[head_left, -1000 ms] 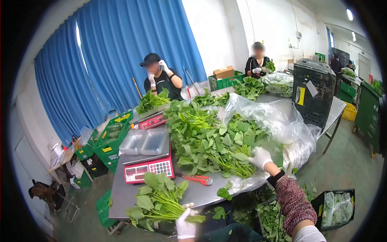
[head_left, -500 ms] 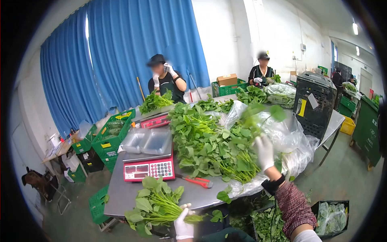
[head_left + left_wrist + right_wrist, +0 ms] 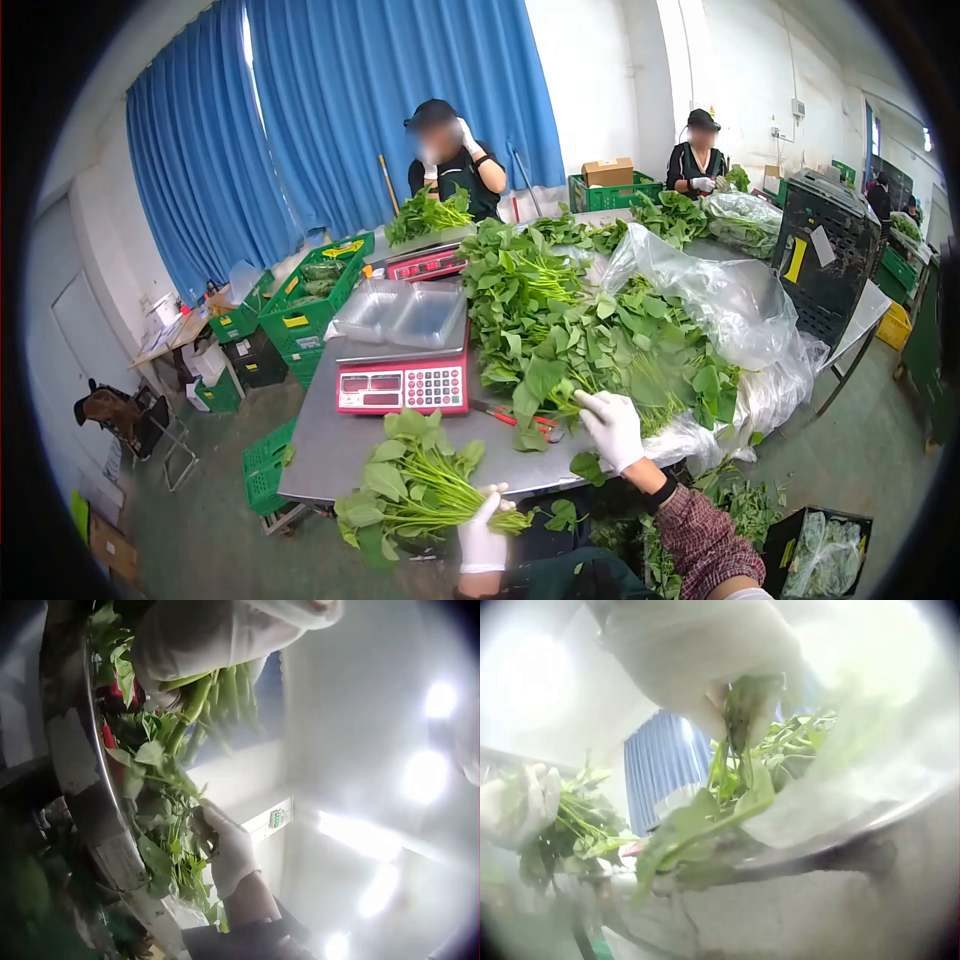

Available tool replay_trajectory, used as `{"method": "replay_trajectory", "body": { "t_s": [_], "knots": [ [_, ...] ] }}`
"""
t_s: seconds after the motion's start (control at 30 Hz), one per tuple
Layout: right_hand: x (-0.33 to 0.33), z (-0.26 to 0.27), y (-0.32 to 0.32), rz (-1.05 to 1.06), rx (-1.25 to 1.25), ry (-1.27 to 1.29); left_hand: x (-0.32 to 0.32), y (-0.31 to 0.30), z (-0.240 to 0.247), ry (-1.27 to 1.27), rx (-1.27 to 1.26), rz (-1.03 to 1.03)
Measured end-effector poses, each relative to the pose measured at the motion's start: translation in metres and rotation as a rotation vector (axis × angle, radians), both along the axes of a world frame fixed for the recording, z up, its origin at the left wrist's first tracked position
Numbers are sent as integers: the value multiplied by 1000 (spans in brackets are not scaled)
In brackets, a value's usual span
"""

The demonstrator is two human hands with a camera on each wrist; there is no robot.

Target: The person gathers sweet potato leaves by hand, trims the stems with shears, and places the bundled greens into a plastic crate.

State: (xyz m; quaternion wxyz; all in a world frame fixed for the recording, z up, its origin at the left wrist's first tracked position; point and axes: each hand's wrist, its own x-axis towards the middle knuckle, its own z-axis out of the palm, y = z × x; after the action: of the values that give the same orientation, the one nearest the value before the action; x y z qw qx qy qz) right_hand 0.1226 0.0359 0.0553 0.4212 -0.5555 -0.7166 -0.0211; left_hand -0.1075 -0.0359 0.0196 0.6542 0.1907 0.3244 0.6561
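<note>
My gloved left hand (image 3: 484, 540) grips a thick bunch of leafy greens (image 3: 415, 490) by the stems, at the table's near edge, with the leaves fanning out to the left. In the left wrist view the stems (image 3: 196, 712) pass out from under its curled fingers. To the right, my gloved right hand (image 3: 613, 432) pinches a leafy sprig (image 3: 543, 388) between thumb and fingers. The sprig hangs over the front of a big pile of the same greens (image 3: 520, 330). In the right wrist view its stems (image 3: 739, 761) hang below the fingertips.
A red-and-white scale (image 3: 402, 388) bearing clear plastic trays (image 3: 425, 315) stands left of the pile. A red-handled tool (image 3: 493, 409) lies beside it. Plastic sheeting (image 3: 720, 290) and a black crate (image 3: 825, 250) are at right. Two people (image 3: 455, 160) work across the table.
The right hand has lifted greens from the pile's right front and brought a sprig leftward, nearer the left hand. The left hand keeps its grip on the bunch. The head view has shifted.
</note>
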Motion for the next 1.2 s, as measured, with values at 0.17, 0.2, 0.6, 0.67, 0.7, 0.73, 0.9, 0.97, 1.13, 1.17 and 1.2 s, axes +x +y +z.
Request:
{"method": "replay_trajectory", "body": {
  "t_s": [0.17, 0.2, 0.6, 0.67, 0.7, 0.73, 0.9, 0.97, 1.13, 1.17, 1.2],
  "knots": [
    [-21, 11, -20, 215, -43, 764, 21, 6, 0, 27, 16, -81],
    [-26, 19, -31, 240, -95, 724, 26, 7, 7, 9, 20, -98],
    [-44, -4, -56, 349, -34, 253, 33, 16, 7, 207, 101, 28],
    [-44, -8, -59, 362, -242, 593, 33, 15, 5, 207, 117, 0],
    [-46, -2, -64, 375, -357, 861, 35, 13, 9, 200, 165, 11],
    [-47, 0, -66, 396, -354, 982, 36, 12, 13, 192, 214, 23],
    [-40, 16, -89, 305, -425, 1134, 46, 6, 27, 10, 90, -20],
    [-31, 8, -96, 352, -268, 1051, 51, 4, 24, -54, 75, -129],
    [-17, 31, -126, 306, -102, 1157, 61, -3, 34, -154, 96, -219],
    [-5, 36, -134, 178, 3, 1103, 48, 14, 16, -160, 31, -135],
    [6, 49, -145, 228, 111, 1330, 31, 27, 9, -219, 32, -116]
  ]
}}
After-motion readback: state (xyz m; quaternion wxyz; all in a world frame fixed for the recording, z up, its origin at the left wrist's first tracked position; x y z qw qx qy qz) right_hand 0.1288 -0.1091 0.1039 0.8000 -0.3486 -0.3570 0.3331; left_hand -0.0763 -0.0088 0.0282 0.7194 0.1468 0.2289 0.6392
